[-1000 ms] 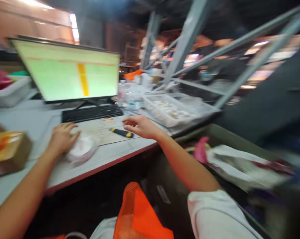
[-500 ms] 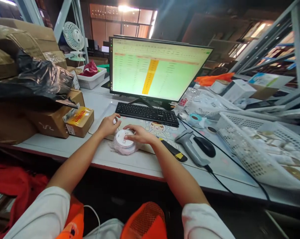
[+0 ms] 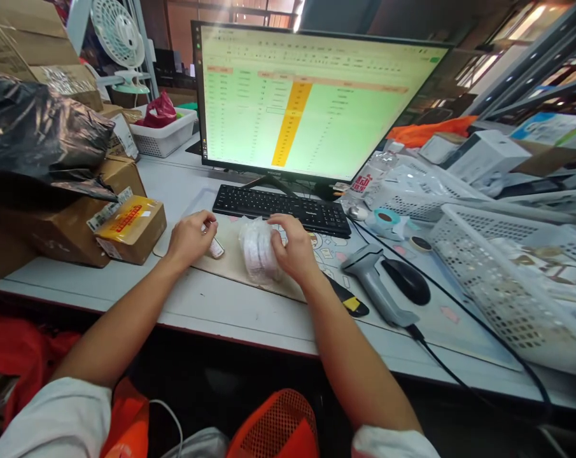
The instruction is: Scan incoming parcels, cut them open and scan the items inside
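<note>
left of the left grip: a small cardboard box with yellow tape (image 3: 131,229) sits on the worktop (image 3: 221,312), against larger cartons under a black plastic sheet (image 3: 39,137). behind these, a white fan (image 3: 118,38) and a white basket (image 3: 166,137).

left grip (image 3: 189,238): loosely curled, resting on the mat (image 3: 230,264); fingertips touch a small label piece (image 3: 216,248). whether it is pinched cannot be told.

between the grips: a round white item in clear plastic wrap (image 3: 258,251), tipped on edge on the mat, just in front of the black keyboard (image 3: 280,207). the monitor (image 3: 311,105) stands behind, showing a green sheet with one orange column.

right grip (image 3: 295,251): grasping the wrapped item from its right side, fingers over the top edge.

right of the right grip: a black-and-yellow cutter (image 3: 347,299) near the wrist, then a grey barcode scanner (image 3: 376,286), touching or just beside a black mouse (image 3: 407,280). farther right, a roll of tape (image 3: 383,219) and a white mesh tray (image 3: 507,286).
</note>
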Demonstrator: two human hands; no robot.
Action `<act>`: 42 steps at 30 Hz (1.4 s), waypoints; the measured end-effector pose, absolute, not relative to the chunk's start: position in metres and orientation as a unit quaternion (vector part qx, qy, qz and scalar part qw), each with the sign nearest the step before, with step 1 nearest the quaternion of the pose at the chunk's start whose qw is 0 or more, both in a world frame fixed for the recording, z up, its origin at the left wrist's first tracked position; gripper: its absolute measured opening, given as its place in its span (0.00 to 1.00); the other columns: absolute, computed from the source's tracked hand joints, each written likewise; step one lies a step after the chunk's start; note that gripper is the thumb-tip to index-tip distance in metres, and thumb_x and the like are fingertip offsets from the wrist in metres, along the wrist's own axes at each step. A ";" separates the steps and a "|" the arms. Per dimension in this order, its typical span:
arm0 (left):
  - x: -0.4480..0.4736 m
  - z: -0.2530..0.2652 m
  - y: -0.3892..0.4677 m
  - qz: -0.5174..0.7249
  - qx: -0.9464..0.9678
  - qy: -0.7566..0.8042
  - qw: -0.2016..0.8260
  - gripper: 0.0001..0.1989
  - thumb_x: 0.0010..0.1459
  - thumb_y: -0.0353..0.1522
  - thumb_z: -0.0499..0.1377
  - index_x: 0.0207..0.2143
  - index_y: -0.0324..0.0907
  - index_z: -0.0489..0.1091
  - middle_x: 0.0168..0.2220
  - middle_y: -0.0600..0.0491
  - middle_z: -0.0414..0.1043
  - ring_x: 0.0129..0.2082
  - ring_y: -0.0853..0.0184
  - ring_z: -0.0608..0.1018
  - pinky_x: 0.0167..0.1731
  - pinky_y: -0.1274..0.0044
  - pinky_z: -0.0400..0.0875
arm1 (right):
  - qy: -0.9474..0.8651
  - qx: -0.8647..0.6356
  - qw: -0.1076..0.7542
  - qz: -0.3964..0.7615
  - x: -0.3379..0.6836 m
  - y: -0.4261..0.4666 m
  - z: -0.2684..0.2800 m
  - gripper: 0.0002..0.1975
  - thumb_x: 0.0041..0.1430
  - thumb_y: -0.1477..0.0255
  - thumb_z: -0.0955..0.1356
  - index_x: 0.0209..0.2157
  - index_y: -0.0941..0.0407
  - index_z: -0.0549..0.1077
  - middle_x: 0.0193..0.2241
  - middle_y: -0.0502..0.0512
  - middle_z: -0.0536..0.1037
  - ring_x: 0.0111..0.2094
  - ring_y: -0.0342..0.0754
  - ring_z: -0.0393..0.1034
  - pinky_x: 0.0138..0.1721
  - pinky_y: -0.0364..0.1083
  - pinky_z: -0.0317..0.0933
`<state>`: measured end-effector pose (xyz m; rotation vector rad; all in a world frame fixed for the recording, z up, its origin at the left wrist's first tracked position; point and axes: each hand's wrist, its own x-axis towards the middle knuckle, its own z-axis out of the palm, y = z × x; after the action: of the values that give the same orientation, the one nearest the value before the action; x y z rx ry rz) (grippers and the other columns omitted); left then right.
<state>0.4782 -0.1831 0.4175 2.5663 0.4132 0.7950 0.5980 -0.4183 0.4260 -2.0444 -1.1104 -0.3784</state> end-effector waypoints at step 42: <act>0.488 0.393 -0.262 0.266 0.885 -0.054 0.378 0.21 0.56 0.27 0.59 0.53 0.43 0.69 0.50 0.47 0.76 0.50 0.56 0.78 0.50 0.68 0.71 | -0.328 -0.694 0.631 -0.115 0.559 -0.420 0.450 0.26 0.64 0.50 0.68 0.53 0.55 0.75 0.17 0.42 0.57 0.19 0.44 0.52 0.25 0.46 0.54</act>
<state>0.4876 -0.2620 0.3929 2.2629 -0.1378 0.6793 0.5591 -0.4198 0.4500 -1.5878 -0.7515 -0.2626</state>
